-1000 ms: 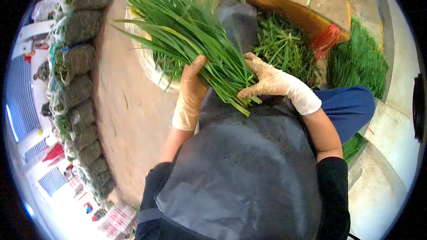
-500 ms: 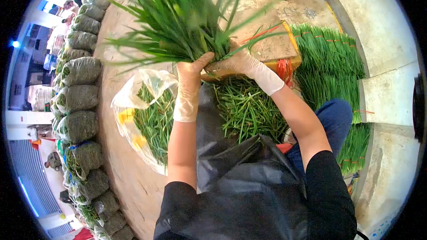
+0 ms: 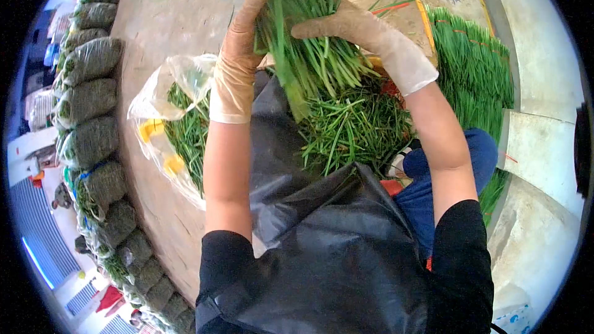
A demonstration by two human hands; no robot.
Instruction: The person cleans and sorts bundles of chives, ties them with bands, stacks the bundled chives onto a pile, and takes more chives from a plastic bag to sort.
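A thick bunch of garlic chives [image 3: 309, 31] is held up in front of me, its pale cut ends pointing down and its leaves running out of the top of the view. My left hand [image 3: 243, 31], in a pale glove, grips its left side with the thumb up and the fingers hidden behind the leaves. From the right, my gloved right hand [image 3: 359, 28] wraps round it, thumb lying across the front. Beneath the bunch lies a heap of loose green trimmings [image 3: 349, 130], partly beside the black apron [image 3: 322, 241] over my lap.
A clear plastic bag [image 3: 139, 96] of greens stands at left. Stacked, red-banded chive bundles [image 3: 470, 74] lie at right by a low wall [image 3: 538, 86]. Behind the bunch is a yellow-edged box [image 3: 427, 25]. Packed sacks [image 3: 93, 99] line the far left.
The bunch has turned from leaves fanned upward to showing its cut stem ends below. My hands have moved up in view and further apart, and the right thumb now lies across the stems.
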